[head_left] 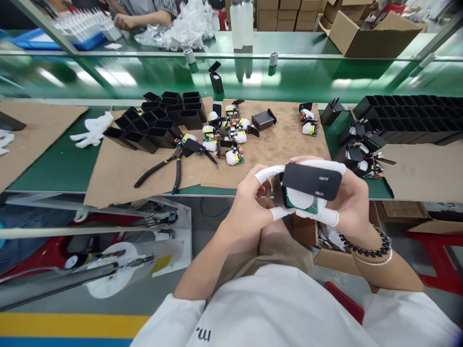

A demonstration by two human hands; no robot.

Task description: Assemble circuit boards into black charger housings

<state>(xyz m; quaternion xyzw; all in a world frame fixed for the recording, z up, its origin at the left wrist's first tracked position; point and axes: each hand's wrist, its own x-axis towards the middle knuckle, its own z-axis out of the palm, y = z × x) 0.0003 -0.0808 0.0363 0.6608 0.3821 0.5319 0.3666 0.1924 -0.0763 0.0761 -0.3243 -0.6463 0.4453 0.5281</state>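
Note:
In front of my lap I hold a black plastic case together with a circuit board and a flat black end cap. My left hand grips the case from the side, with white finger cots on thumb and forefinger. On the other side my right hand, also in finger cots, pinches the board and cap. The cap is tilted toward me, and a white round part shows below it. How deep the board sits in the case is hidden.
Pliers lie on cardboard beside several empty black cases. Loose circuit boards are heaped at the middle. Rows of black cases stand at right. White gloves lie left. Across the bench is a person's hand.

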